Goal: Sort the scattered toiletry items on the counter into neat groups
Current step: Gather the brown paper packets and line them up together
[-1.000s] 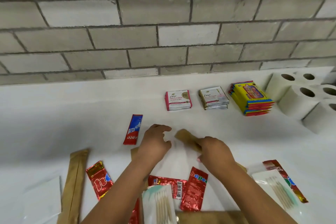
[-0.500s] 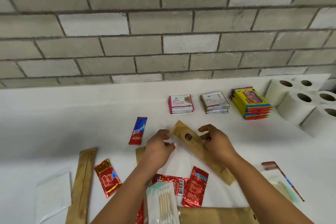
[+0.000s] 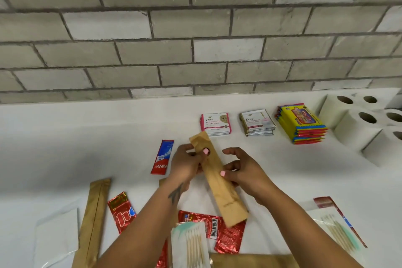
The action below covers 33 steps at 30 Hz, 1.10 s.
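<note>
You are partway through. Along the back of the counter, from 12 to 2 o'clock, the sorted groups already stand: a stack of pink-edged shampoo sachets, a stack of gold-edged sachets, a pile of yellow packets and a cluster of toilet rolls, soft, white and cylindrical.

The near half is unsorted. At 8 o'clock lie a clear plastic pouch and a long, flat brown paper sleeve, matte and creased down its middle. Next comes a crinkly red foil sachet. At 10 o'clock a glossy red and blue toothpaste sachet lies alone. At 6 o'clock a clear bag of cotton buds overlaps more red foil sachets.

Your left hand pinches the top of a second paper sleeve, thumb on its face. Your right hand grips its middle, thumb on top, fingers curled behind. You hold it tilted at the centre, above the counter. At 4 o'clock lies another bag of wooden sticks.

Judging by this, the sleeves, foil sachets and stick bags need grouping.
</note>
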Motion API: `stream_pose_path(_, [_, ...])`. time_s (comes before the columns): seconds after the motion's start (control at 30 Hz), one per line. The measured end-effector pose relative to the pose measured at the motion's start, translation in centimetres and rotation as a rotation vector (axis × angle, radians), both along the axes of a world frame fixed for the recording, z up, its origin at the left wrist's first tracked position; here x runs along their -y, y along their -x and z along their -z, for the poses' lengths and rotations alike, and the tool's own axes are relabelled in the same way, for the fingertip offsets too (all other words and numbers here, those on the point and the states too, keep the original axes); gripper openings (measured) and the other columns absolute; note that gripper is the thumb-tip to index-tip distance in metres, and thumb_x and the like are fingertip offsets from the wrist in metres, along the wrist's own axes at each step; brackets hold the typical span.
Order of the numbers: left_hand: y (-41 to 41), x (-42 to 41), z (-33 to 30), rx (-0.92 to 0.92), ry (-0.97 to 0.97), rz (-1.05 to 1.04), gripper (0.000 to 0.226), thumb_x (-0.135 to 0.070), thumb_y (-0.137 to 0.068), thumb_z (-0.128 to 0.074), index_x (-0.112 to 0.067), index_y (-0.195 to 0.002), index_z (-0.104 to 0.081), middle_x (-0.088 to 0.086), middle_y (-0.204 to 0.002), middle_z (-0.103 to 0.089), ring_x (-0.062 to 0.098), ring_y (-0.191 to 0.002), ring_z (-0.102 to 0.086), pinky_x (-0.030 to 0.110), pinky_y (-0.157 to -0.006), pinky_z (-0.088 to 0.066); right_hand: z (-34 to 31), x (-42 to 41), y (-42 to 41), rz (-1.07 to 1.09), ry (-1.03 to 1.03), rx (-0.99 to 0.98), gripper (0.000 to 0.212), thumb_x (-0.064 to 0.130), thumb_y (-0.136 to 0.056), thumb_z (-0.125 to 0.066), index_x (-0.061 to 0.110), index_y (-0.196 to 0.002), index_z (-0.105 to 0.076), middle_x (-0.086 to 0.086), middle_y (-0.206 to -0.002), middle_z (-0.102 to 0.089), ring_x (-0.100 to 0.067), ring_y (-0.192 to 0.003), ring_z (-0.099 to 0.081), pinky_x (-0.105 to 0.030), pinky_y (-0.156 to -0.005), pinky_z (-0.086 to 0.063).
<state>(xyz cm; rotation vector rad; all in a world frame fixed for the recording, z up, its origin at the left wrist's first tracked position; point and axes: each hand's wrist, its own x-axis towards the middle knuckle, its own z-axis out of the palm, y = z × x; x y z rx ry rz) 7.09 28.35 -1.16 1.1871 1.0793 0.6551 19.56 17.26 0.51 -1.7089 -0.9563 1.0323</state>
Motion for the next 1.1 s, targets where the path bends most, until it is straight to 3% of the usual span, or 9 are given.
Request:
stream_pose_path(0.17, [0.0, -2.0, -1.0, -0.188, -0.003, 0.02, 0.061, -0.026, -0.082, -0.071, -0.009, -0.133, -0.041, 0.012, -0.117, -0.059, 0.024, -0.094, -0.063, 0.027, -0.062, -0.055, 0.3, -1.8, 0.9, 0.013, 0.025, -0.185, 0.054, -0.007, -0.081, -0.063, 0.026, -0.12, -0.046, -0.01, -0.076, -0.063, -0.018, -0.061, -0.06, -0.024, -0.054, -0.054])
stream_pose_path(0.27, [1.0, -2.0, -0.3, -0.305, -0.021, 0.098, 0.062, -0.029, -0.085, -0.068, -0.011, -0.136, -0.037, 0.012, -0.118, -0.062, 0.024, -0.092, -0.067, 0.034, -0.072, -0.058, 0.9, -3.3, 1.1, 0.047, 0.072, -0.231, 0.047, -0.01, -0.083, -0.058, 0.02, -0.119, -0.052, -0.011, -0.075, -0.062, -0.018, -0.057, -0.057, -0.026, -0.053, -0.052])
stream_pose_path(0.33, [2.0, -1.5, 0.4, -0.41, -0.205, 0.087, 0.046, -0.024, -0.09, -0.061, -0.015, -0.131, -0.042, 0.009, -0.114, -0.064, 0.021, -0.09, -0.066, 0.033, -0.079, -0.056, 1.5, -4.3, 1.1, 0.045, 0.112, -0.209, 0.046, -0.011, -0.084, -0.055, 0.016, -0.121, -0.056, -0.011, -0.074, -0.062, -0.019, -0.057, -0.056, -0.029, -0.054, -0.051])
stream_pose_path(0.43, [3.6, -1.1, 1.2, -0.537, -0.437, 0.065, 0.026, -0.012, -0.093, -0.054, -0.017, -0.119, -0.054, 0.002, -0.106, -0.065, 0.016, -0.095, -0.063, 0.024, -0.083, -0.049, 2.7, -5.6, 0.9, 0.054, 0.16, -0.051, 0.047, -0.011, -0.084, -0.054, 0.017, -0.121, -0.06, -0.007, -0.08, -0.063, -0.019, -0.064, -0.058, -0.031, -0.06, -0.051])
stream_pose_path(0.6, [5.6, -2.0, 1.5, -0.645, -0.451, 0.068, 0.026, -0.004, -0.089, -0.055, -0.017, -0.112, -0.06, -0.004, -0.104, -0.061, 0.015, -0.105, -0.06, 0.022, -0.092, -0.048, 3.5, -6.4, 1.6, -0.078, 0.209, 0.432, 0.045, 0.001, -0.088, -0.053, 0.028, -0.123, -0.06, -0.002, -0.131, -0.058, -0.022, -0.117, -0.056, -0.03, -0.102, -0.044])
stream_pose_path(0.73, [7.0, -1.6, 0.3, -0.949, -0.46, 0.139, 0.044, -0.034, -0.082, -0.065, -0.013, -0.119, -0.052, 0.004, -0.119, -0.056, 0.021, -0.112, -0.055, 0.024, -0.078, -0.044, 3.9, -6.3, 2.2, -0.128, 0.207, 0.585, 0.051, 0.0, -0.091, -0.043, 0.034, -0.126, -0.057, 0.0, -0.138, -0.052, -0.021, -0.117, -0.055, -0.021, -0.093, -0.042])
stream_pose_path(0.87, [7.0, 0.3, 0.4, -1.168, -0.356, 0.294, 0.085, -0.052, -0.073, -0.07, -0.01, -0.137, -0.032, 0.008, -0.129, -0.045, 0.023, -0.117, -0.051, 0.03, -0.088, -0.047, 3.9, -6.3, 2.2, -0.129, 0.202, 0.599, 0.046, 0.007, -0.095, -0.039, 0.033, -0.128, -0.055, -0.003, -0.132, -0.054, -0.018, -0.104, -0.058, -0.02, -0.085, -0.041])
stream_pose_path(0.97, [7.0, 0.7, 0.7, -1.152, -0.32, 0.256, 0.08, -0.04, -0.072, -0.071, -0.009, -0.136, -0.033, 0.008, -0.126, -0.049, 0.023, -0.113, -0.055, 0.028, -0.084, -0.049, 4.0, -5.9, 2.6, -0.16, 0.177, 0.621, 0.038, 0.023, -0.094, -0.049, 0.034, -0.13, -0.053, -0.005, -0.121, -0.053, -0.024, -0.109, -0.057, -0.025, -0.09, -0.043])
stream_pose_path(1.1, [7.9, 0.1, -0.4, -1.039, -0.234, 0.188, 0.06, -0.03, -0.076, -0.067, -0.007, -0.124, -0.039, 0.009, -0.115, -0.057, 0.024, -0.101, -0.06, 0.029, -0.075, -0.052, 4.2, -5.0, 3.2, -0.255, 0.196, 0.672, 0.049, 0.04, -0.085, -0.063, 0.034, -0.132, -0.05, -0.005, -0.12, -0.047, -0.022, -0.108, -0.056, -0.027, -0.092, -0.044])
